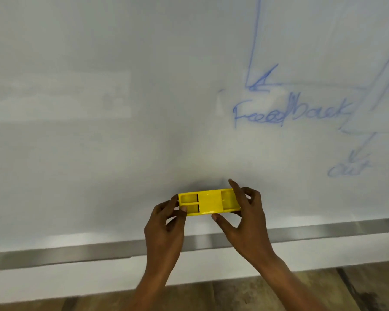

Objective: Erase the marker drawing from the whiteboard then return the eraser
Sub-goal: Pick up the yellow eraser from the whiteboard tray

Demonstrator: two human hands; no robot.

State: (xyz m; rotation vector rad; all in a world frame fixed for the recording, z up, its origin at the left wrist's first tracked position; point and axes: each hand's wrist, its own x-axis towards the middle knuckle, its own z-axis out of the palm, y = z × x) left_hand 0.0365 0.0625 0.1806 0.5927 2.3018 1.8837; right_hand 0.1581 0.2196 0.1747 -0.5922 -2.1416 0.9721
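Gripping the yellow eraser (209, 204) against the whiteboard (121, 142), both hands' fingers (235, 191) clamp its ends

Office or classroom: wall whiteboard (121, 131) with blue marker notes (290, 113)

Soft, even indoor light, slightly dim. Pale glare patch on whiteboard (58, 95) at 9 o'clock. Faint shadow above yellow tray (209, 202) toward 12. Whole frame mildly blurred; blue marker writing (290, 113) smeary. Metal rail (323, 230) bows from wide-angle distortion.
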